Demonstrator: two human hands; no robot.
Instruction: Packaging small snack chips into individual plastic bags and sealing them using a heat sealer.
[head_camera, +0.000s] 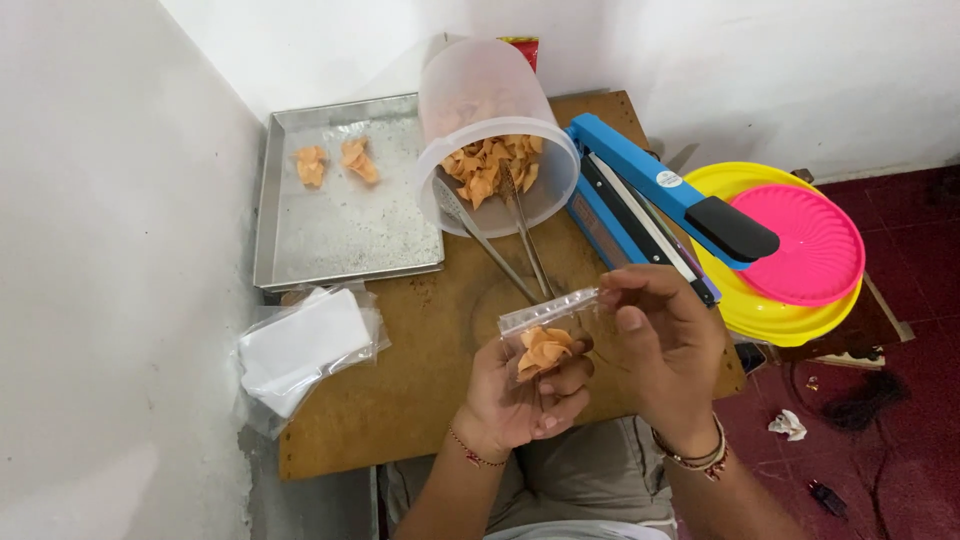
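- Left hand (520, 395): closed around the lower part of a small clear plastic bag (545, 325), fingers curled over its front; position 6 o'clock in the view
- Right hand (665, 345): fingertips pinched shut on the bag's top edge at its right end, palm turned inward
- Bag contents: orange folded snacks (543, 350), visible through the plastic, sitting low in the bag
- Bag held above the near edge of the wooden table (420, 380), not resting on it
- At 12 o'clock: clear plastic tub (490, 100) tipped toward the person, more orange snacks inside, metal tongs (495, 245) leaning out of its mouth
- At 10 o'clock: metal tray (345, 230) with two snack pieces
- At 1 o'clock: blue heat sealer (655, 195), arm raised
- At 3 o'clock: pink lid (810, 245) on yellow lid (770, 315)
- At 8 o'clock: stack of empty clear bags (305, 350)
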